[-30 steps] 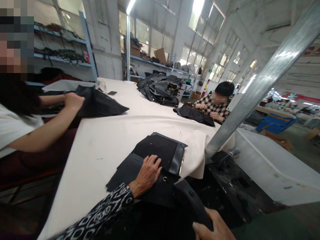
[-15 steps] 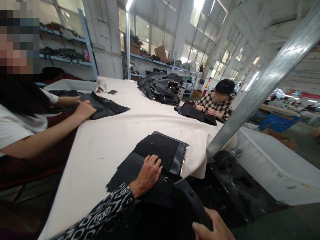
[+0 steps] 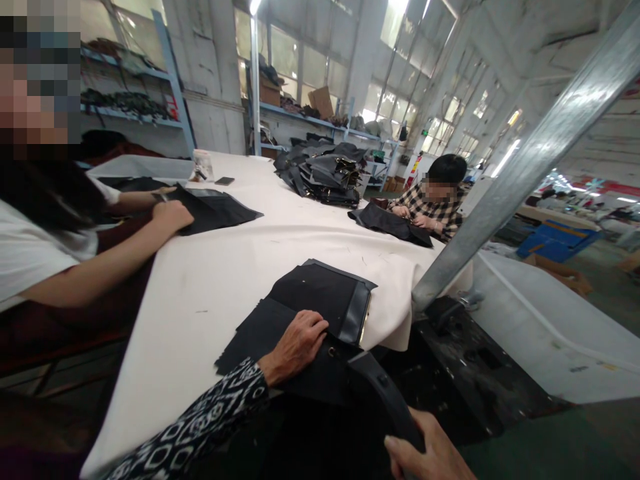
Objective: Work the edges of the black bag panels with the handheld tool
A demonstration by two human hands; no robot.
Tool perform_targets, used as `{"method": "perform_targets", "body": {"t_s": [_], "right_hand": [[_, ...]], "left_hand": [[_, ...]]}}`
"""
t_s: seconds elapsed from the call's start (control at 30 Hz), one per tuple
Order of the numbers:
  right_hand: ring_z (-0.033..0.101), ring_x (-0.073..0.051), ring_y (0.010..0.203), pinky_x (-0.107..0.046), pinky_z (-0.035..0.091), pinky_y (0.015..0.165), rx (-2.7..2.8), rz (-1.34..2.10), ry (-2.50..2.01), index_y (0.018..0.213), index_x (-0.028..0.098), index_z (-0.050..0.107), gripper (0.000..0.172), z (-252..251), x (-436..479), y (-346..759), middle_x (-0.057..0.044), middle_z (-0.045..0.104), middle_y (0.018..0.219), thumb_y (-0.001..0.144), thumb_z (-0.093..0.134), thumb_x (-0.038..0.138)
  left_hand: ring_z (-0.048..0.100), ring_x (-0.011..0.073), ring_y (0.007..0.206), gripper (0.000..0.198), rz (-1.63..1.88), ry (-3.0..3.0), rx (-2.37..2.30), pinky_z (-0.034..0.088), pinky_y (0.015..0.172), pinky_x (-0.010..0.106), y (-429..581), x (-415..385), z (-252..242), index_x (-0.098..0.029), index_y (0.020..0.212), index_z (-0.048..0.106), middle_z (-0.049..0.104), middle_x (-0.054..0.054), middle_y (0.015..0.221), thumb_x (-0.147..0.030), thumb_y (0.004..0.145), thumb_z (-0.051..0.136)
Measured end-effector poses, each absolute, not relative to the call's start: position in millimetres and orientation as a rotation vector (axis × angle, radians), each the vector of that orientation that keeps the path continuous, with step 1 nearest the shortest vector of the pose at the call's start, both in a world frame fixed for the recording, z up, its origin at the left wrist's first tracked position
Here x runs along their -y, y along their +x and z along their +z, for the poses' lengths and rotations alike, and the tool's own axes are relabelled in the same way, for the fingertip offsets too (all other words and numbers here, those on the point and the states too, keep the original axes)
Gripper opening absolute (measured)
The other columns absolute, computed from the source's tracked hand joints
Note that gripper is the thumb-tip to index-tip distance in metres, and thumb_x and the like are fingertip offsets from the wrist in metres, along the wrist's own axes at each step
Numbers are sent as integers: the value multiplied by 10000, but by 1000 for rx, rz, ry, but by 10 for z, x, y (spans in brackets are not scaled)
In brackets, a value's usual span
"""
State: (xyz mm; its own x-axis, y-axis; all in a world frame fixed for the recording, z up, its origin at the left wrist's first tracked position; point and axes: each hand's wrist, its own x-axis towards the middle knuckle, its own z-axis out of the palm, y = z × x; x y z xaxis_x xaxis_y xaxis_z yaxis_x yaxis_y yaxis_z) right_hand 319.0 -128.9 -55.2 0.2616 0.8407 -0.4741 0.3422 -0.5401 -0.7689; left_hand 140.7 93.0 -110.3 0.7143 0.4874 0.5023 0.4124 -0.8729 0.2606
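Note:
Black fabric bag panels (image 3: 320,297) lie stacked and overlapping near the front of the pale table. My left hand (image 3: 297,343) rests on the nearer panel, its fingers curled together at the panel's edge beside a small metal ring (image 3: 332,351). Its thumb is hidden. My right hand (image 3: 430,443), at the bottom right, is closed round a black curved handle-like piece (image 3: 385,390) with a flat, wide far end. That end is close to the panel by the ring; I cannot tell whether they touch. Gold-coloured metal edging (image 3: 367,320) runs along the farther panel's right side.
The pale table (image 3: 185,347) reaches far back to a heap of black bag pieces (image 3: 323,170). A slanted metal post (image 3: 500,180) and a white bin (image 3: 545,333) stand on the right. One person (image 3: 60,247) works at left, another (image 3: 433,207) at the far side.
My left hand's fingers have drawn closer together on the panel. The black curved piece in my right hand has shifted slightly. The person at left has moved their hands a little.

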Motion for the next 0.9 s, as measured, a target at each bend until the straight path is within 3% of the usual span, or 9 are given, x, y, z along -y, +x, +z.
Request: {"method": "perform_targets", "body": {"t_s": [0.13, 0.23, 0.47, 0.9], "right_hand": [[547, -117, 467, -229, 431, 512, 1131, 1302, -1955, 870, 127, 558, 340, -487, 1301, 3178, 18, 587, 558, 772, 550, 453], [529, -106, 442, -219, 414, 489, 1166, 1308, -1951, 815, 135, 535, 270, -451, 1302, 3152, 24, 574, 536, 774, 550, 401], [501, -92, 395, -194, 380, 414, 1147, 1373, -1899, 870, 133, 496, 271, -489, 1276, 3053, 34, 575, 554, 764, 556, 375], [461, -83, 327, -172, 346, 353, 1232, 1413, -1760, 711, 154, 493, 214, -433, 901, 3023, 51, 521, 439, 755, 537, 359]], "left_hand": [[515, 188, 916, 143, 740, 2724, -689, 440, 857, 359, 1390, -934, -1062, -176, 964, 590, 573, 55, 949, -241, 853, 529], [526, 185, 920, 151, 717, 2644, -708, 434, 855, 345, 1388, -968, -1067, -179, 972, 597, 581, 51, 956, -244, 853, 532], [559, 163, 911, 197, 707, 2466, -691, 434, 852, 309, 1386, -1043, -1070, -186, 963, 634, 617, 38, 951, -182, 882, 455], [606, 148, 881, 285, 755, 2307, -685, 452, 829, 279, 1361, -1121, -1092, -175, 955, 656, 666, 38, 937, -123, 881, 385]]}}
